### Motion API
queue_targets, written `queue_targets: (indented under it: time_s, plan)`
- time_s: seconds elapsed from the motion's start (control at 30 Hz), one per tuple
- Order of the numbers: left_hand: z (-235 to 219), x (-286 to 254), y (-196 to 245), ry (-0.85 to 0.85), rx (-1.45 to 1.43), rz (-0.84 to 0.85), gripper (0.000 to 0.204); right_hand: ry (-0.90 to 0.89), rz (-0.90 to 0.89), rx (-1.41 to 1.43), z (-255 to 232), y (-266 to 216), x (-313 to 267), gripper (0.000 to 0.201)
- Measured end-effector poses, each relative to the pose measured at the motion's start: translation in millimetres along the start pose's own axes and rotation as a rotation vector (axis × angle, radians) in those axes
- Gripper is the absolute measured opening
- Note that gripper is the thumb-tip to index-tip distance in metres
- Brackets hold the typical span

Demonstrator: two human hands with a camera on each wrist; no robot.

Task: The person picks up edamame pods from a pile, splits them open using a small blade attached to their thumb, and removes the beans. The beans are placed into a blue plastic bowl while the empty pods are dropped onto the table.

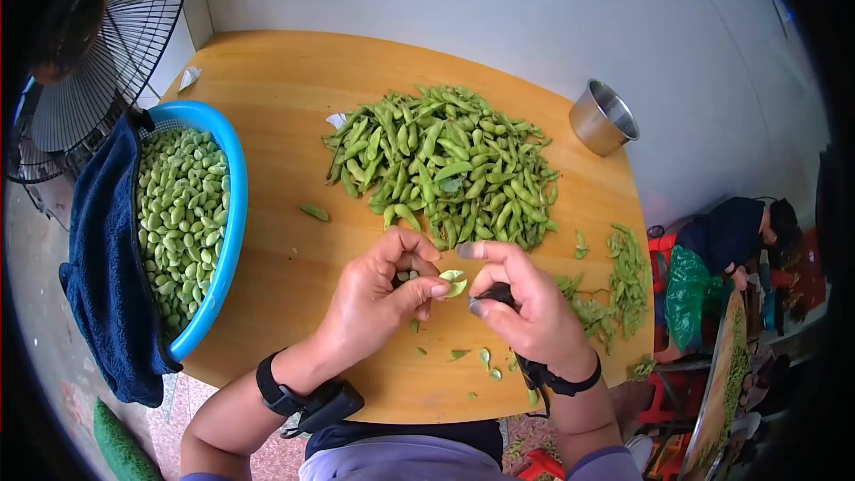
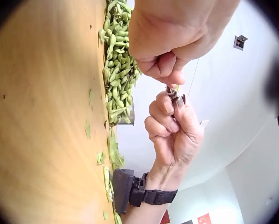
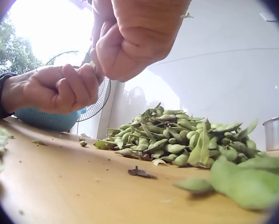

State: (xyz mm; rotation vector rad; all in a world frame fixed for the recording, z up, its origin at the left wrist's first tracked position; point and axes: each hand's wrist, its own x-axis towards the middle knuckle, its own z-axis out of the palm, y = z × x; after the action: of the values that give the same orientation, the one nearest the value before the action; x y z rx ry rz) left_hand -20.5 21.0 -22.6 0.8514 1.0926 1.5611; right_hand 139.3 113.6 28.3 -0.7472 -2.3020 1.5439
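A large heap of green pods (image 1: 454, 160) lies on the wooden table. In front of it the left hand (image 1: 370, 298) pinches a green pod (image 1: 453, 282) between thumb and fingers. Close to the right of that pod, the right hand (image 1: 525, 303) has its fingers curled round a small dark object (image 1: 497, 294), whose kind I cannot tell. In the left wrist view the right hand (image 2: 172, 126) holds this dark piece against the left fingertips; in the right wrist view the fingertips of the left hand (image 3: 60, 88) meet the right hand (image 3: 135, 42), and the pod is mostly hidden.
A blue basket (image 1: 236, 214) of shelled beans stands at the left, a dark towel (image 1: 102, 258) over its side. A steel cup (image 1: 603, 118) is at the back right. Empty-looking pods (image 1: 628, 281) lie at the right edge. Behind are a fan (image 1: 116, 36) and a seated person (image 1: 726, 236).
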Motion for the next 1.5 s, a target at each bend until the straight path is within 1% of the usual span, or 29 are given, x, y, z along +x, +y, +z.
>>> queue_targets:
  time_s: [0.07, 0.17, 0.3, 0.33, 0.4, 0.43, 0.47, 0.5, 0.53, 0.6, 0.63, 0.67, 0.73, 0.8, 0.83, 0.87, 0.93, 0.97, 1.0, 1.03, 1.07, 1.13, 1.17, 1.2, 1.27, 1.3, 1.33, 1.4, 1.5]
  plan:
    - [-1, -1, -3, -0.013, 0.318, 0.147, 0.017, 0.000, -0.041, -0.009, 0, 4, 1, 0.019]
    - [-2, -1, -1, -0.116, 0.459, 0.205, 0.016, -0.026, -0.104, -0.073, -3, 8, 0, 0.018]
    - [-3, -1, -5, -0.115, 0.474, 0.274, 0.017, -0.093, -0.117, -0.195, -8, 6, 0, 0.015]
    - [-3, 0, -4, -0.157, 0.497, 0.328, 0.016, -0.093, -0.115, -0.194, -8, 7, 0, 0.015]
    - [-6, 1, -4, -0.199, 0.520, 0.384, 0.016, -0.136, -0.075, -0.037, -9, 12, 1, 0.014]
    - [-8, 2, -6, -0.245, 0.577, 0.519, 0.017, -0.134, -0.076, -0.037, -8, 14, 2, 0.014]
    - [-9, 3, -6, -0.291, 0.632, 0.655, 0.018, -0.155, -0.003, 0.151, -5, 16, 1, 0.014]
    - [-10, 2, -6, -0.292, 0.634, 0.655, 0.018, -0.175, 0.070, 0.340, -4, 18, 2, 0.013]
    - [-11, 1, -5, -0.325, 0.735, 0.704, 0.019, -0.173, 0.068, 0.343, -6, 19, 1, 0.013]
    - [-10, -1, -1, -0.363, 0.850, 0.763, 0.020, -0.354, 0.364, 0.764, -17, 21, 1, 0.015]
    - [-6, -2, 2, -0.356, 0.863, 0.832, 0.020, -0.356, 0.350, 0.767, -18, 22, 1, 0.015]
    - [-3, -3, 4, -0.349, 0.875, 0.898, 0.020, -0.403, 0.362, 0.882, -18, 23, 1, 0.015]
    - [-3, -5, 3, -0.377, 0.874, 0.937, 0.014, -0.453, 0.361, 1.004, -20, 24, 2, 0.016]
    - [0, -12, -4, -0.349, 0.429, 0.429, 0.013, -0.397, 0.339, 0.849, -24, 22, 0, 0.016]
    - [6, -15, -6, -0.222, 0.096, 0.136, 0.015, -0.336, 0.277, 0.583, -27, 21, -1, 0.016]
    - [4, -11, -5, -0.225, 0.100, 0.137, 0.015, -0.334, 0.272, 0.585, -30, 20, -2, 0.016]
    - [-6, 6, -4, 0.089, -0.221, -0.090, 0.020, -0.296, 0.101, 0.248, -35, 20, -3, 0.019]
    - [-13, 11, -6, 0.114, -0.203, -0.086, 0.019, -0.287, 0.064, 0.091, -36, 19, -3, 0.023]
    - [-21, 15, -5, 0.139, -0.183, -0.084, 0.018, -0.287, 0.061, 0.098, -37, 16, -2, 0.023]
    - [-23, 18, 4, 0.222, -0.154, -0.161, 0.011, -0.322, 0.073, -0.015, -38, 11, -2, 0.025]
    - [-25, 21, 5, 0.221, -0.146, -0.158, 0.011, -0.354, 0.084, -0.132, -39, 8, -2, 0.027]
    - [-30, 31, -1, 0.221, 0.349, 0.112, 0.002, -0.303, 0.045, -0.081, -37, 13, -3, 0.027]
    - [-30, 35, -1, 0.283, 0.722, 0.215, 0.004, -0.257, 0.014, -0.035, -36, 16, -4, 0.027]
    - [-31, 39, -3, 0.283, 0.725, 0.217, 0.004, -0.255, 0.010, -0.034, -35, 17, -4, 0.027]
    - [-32, 45, -6, 0.218, 1.382, 0.519, 0.006, -0.251, -0.047, -0.074, -34, 17, -3, 0.026]
    - [-32, 47, -5, 0.194, 1.499, 0.459, 0.007, -0.248, -0.055, -0.077, -33, 15, -3, 0.026]
    - [-33, 49, -4, 0.195, 1.503, 0.468, 0.007, -0.263, -0.064, -0.061, -33, 14, -4, 0.026]
    - [-36, 52, -6, 0.094, 1.625, 0.531, 0.007, -0.269, -0.077, -0.046, -30, 15, -4, 0.027]
    - [-32, 52, -3, 0.125, 1.601, 0.516, 0.007, -0.236, -0.101, 0.013, -24, 23, -2, 0.025]
